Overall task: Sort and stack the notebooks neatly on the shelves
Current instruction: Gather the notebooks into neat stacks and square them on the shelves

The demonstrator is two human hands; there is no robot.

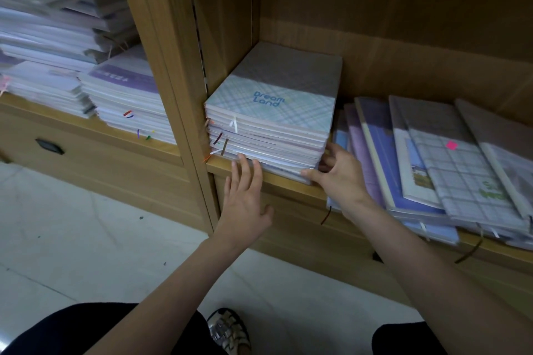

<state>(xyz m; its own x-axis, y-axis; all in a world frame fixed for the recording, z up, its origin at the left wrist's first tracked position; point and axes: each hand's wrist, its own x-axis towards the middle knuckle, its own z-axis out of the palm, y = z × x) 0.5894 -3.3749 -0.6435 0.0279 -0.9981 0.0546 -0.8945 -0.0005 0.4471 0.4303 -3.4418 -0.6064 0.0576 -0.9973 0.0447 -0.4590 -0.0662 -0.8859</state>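
Wooden shelving unit [178, 72], two bays split by an upright panel. Left bay: tall, blurred piles of notebooks [57, 46], edges ragged. Right bay: shelf board [288, 179] carrying the working items.

Squared stack of notebooks [271, 127] sits in the left corner of the right bay, against the upright, top cover plaid and printed "Dream Land". Ribbon markers hang from its front edge. Lowest books jut slightly forward at the near right corner.

Fanned row of loose notebooks [432, 164] lies to the right of the stack, overlapping like shingles, overhanging the shelf front. Not yet stacked.

Left hand [245, 196]: fingers straight and spread, tips touching the stack's front face low down; grips nothing. Right hand [340, 170]: at the stack's near right corner, thumb along the front bottom edge, fingers bent round the side. Appears to hold the lower books; fingertips hidden, so depth of hold cannot be told.

Handling judgement: stack likely heavy as a block, soft covers glossy and prone to sliding over one another; single books will flex. Best taken from both sides near the base, or squared by flat pressure on front and side faces. Lifting by the top cover alone would shear the pile.
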